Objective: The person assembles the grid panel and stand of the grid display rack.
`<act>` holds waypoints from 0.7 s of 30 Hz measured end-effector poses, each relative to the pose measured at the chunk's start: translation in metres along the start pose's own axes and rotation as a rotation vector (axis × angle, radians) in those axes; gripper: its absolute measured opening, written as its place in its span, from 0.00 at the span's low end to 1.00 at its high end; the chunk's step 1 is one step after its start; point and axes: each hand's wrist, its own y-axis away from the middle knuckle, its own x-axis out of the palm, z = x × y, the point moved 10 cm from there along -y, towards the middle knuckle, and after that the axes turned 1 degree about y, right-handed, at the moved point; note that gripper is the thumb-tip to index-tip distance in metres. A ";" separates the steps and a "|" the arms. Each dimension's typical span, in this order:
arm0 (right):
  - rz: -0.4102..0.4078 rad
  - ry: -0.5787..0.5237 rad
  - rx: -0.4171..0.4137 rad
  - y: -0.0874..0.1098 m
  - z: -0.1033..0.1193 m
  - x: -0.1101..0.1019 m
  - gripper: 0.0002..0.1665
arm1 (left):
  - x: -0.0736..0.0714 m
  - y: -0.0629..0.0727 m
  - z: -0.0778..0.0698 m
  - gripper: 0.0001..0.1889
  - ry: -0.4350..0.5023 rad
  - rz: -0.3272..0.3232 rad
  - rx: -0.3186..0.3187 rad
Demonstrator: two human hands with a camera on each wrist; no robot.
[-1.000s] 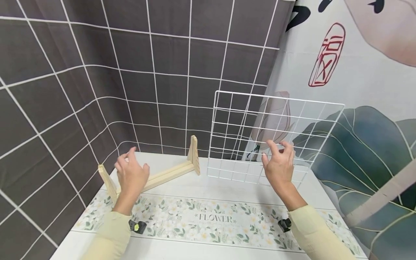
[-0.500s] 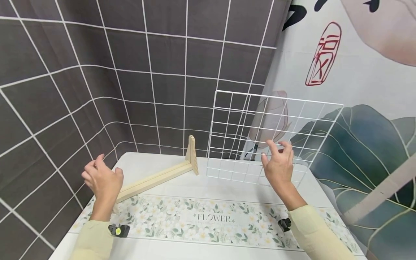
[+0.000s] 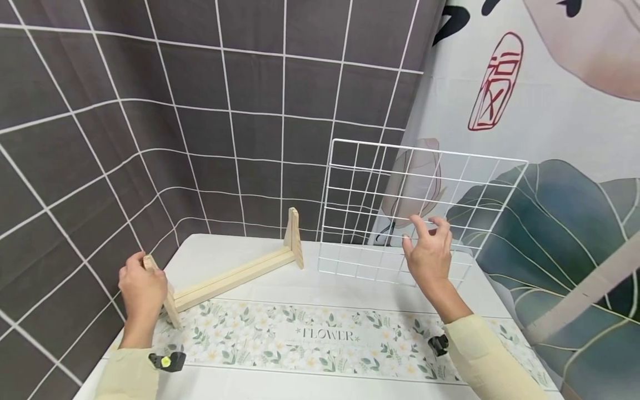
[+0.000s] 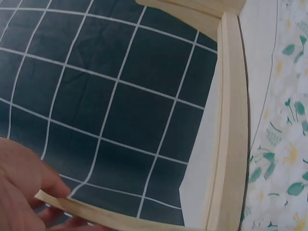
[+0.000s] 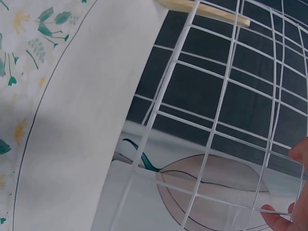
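Observation:
A pale wooden stand (image 3: 235, 278) lies across the back left of the white table, a long double rail with an upright board at each end. My left hand (image 3: 142, 289) pinches the top of its left end board (image 3: 170, 304); in the left wrist view the thumb and fingers are on either side of that board (image 4: 106, 215). On the right, a white wire grid panel (image 3: 400, 196) stands tilted up. My right hand (image 3: 429, 253) holds it by the wires, thumb (image 5: 276, 220) and fingers curled at the mesh, fingertips partly out of the right wrist view.
A floral runner marked FLOWER (image 3: 327, 347) crosses the white table (image 3: 280, 380). Behind hangs a dark cloth (image 3: 200, 83) with white grid lines. A white cloth (image 3: 450, 94) with painted leaves hangs at the right. The stand's right end board (image 3: 294, 238) rises close to the grid panel.
My left hand has moved left, off the middle of the stand, and now grips the stand's left end board. The right hand and the grid panel have stayed put.

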 end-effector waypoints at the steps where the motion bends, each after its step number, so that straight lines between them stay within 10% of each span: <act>1: 0.001 0.001 0.002 0.000 0.000 0.000 0.27 | -0.001 0.000 0.000 0.30 -0.001 -0.006 0.008; 21: -0.005 -0.008 -0.006 0.001 -0.001 0.000 0.27 | -0.001 -0.002 0.004 0.29 -0.010 -0.006 0.015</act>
